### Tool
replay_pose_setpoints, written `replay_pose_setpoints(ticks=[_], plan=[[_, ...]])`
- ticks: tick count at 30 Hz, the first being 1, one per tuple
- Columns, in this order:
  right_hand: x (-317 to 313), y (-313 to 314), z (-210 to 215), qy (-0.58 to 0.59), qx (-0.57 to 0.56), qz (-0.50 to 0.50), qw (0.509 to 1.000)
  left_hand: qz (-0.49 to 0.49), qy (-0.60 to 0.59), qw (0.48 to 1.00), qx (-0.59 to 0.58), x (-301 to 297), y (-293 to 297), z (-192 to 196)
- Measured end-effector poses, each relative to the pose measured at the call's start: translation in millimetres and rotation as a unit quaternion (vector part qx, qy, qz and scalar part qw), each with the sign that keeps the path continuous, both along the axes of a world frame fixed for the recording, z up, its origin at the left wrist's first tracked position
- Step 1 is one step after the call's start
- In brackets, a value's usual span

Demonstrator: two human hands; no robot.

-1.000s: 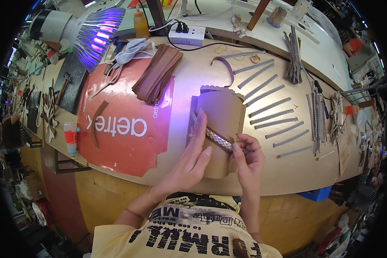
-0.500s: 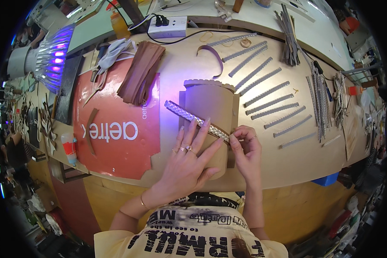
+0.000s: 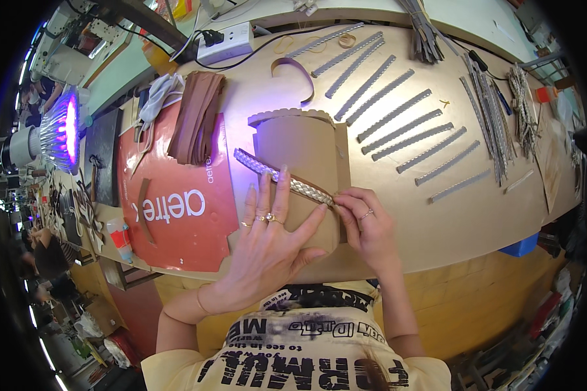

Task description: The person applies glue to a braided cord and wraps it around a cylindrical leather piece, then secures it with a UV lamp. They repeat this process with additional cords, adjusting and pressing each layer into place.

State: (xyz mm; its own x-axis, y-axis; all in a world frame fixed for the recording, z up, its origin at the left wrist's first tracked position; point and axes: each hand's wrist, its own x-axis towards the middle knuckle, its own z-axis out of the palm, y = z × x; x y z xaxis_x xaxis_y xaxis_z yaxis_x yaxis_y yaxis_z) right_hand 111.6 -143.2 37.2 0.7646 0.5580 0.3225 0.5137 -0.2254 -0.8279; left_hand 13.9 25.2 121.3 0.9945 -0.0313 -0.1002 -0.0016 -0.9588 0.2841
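A silvery braided strap with a brown backing strip slants across a tan, rounded board form with a scalloped far edge. My left hand lies spread over the strap and form, fingertips pressing on the braid. At the strap's lower right end, my right hand pinches the tip between thumb and index finger. Those fingers partly hide the tip. The strap's upper left end sticks out past my left fingers.
Several grey braided strips lie fanned out to the right. Further right is a bundle of strips. A red sheet holds stacked brown strips. A lit lamp stands at left, a white power strip behind.
My view has turned, so the bench appears shifted and tilted. Both hands stay on the strap, my left hand still flat and my right still pinching its end.
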Motion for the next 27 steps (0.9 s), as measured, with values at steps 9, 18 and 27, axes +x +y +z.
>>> replay_pose_setpoints(ticks=[9,18,27], plan=[[-5,-2,-15,-0.171,-0.072,0.01,0.983,0.011,0.019,0.997,0.07,5,-13,7],[-3,-2,-17,-0.293,-0.112,-0.011,0.95,0.026,-0.021,0.992,0.123,6,-23,6],[-5,-1,-19,-0.279,-0.122,-0.032,0.952,0.023,-0.004,0.992,0.122,6,-21,5]])
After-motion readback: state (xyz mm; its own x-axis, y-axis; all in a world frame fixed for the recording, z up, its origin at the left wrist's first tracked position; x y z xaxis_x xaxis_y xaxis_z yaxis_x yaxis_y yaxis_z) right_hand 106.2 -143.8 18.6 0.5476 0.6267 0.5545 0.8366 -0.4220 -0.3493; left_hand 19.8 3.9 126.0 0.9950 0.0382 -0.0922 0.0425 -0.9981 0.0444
